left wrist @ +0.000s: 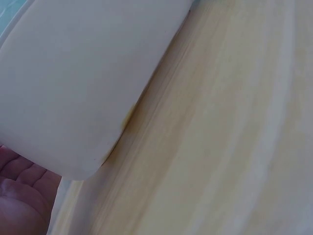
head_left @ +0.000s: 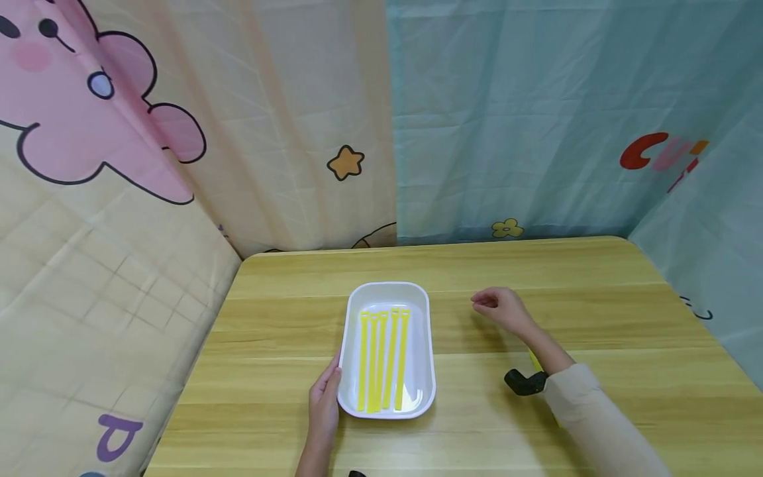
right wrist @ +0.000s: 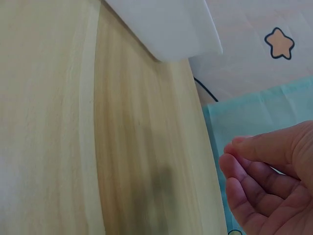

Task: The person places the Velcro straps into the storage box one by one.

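Note:
A white rectangular tray [head_left: 389, 293] lies on the table with its long sides running away from me. Inside it, several yellow straps [head_left: 383, 361] lie side by side, each with a slotted head at the far end. My left hand [head_left: 324, 403] holds the tray by its near left side, the thumb along the rim. In the left wrist view the tray's outer wall [left wrist: 83, 83] hides part of that hand. To the right of the tray my right hand [head_left: 503, 310] hovers above the table, fingers loosely curled and thumb against the forefinger, with nothing between them.
Wood-grain table [head_left: 286, 311] reaches back to a printed curtain [head_left: 298, 132]. Something yellow [head_left: 535, 361] shows beside my right forearm, mostly hidden by it. A black wrist mount [head_left: 526, 383] sits on the right wrist.

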Tool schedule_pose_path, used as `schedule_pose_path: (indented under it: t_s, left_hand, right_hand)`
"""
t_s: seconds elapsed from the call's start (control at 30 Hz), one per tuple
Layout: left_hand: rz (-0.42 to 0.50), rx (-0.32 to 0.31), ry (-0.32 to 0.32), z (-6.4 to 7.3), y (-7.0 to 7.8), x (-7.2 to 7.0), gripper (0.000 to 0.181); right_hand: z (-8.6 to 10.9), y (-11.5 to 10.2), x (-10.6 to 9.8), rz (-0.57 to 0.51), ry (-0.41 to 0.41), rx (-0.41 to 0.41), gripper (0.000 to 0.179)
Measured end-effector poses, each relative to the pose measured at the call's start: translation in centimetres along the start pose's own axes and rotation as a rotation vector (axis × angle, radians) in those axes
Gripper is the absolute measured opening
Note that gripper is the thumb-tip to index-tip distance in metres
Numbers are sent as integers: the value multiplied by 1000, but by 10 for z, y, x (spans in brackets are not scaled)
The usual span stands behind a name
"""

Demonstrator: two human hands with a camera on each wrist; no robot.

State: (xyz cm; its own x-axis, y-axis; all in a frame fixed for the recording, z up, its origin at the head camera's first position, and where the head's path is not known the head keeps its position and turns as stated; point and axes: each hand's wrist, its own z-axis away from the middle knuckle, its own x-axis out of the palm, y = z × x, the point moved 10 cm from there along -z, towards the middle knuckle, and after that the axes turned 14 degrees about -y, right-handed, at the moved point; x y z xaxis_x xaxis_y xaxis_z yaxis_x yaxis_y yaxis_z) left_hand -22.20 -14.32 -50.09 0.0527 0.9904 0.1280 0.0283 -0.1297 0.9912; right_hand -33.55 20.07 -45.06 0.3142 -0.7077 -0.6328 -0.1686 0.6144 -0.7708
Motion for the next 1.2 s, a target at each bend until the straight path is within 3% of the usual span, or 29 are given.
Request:
schedule_pose_path:
  t_s: [0.4, 0.73, 0.9, 1.2]
  left_hand:
    - [9, -3, -7, 1, 0, 1, 36]
    - [2, -3, -15, 2, -2, 2, 36]
    - [-2, 5, -17, 0, -2, 1, 37]
    - [-4, 8, -24, -1, 2, 1, 37]
  right_hand:
    - [17, 19, -8, -3, 18, 34, 20]
    - [31, 30, -28, 13, 56, 46, 20]
    - [37, 44, -40, 1, 67, 93, 22]
    - [42, 52, -51, 63, 64, 93, 20]
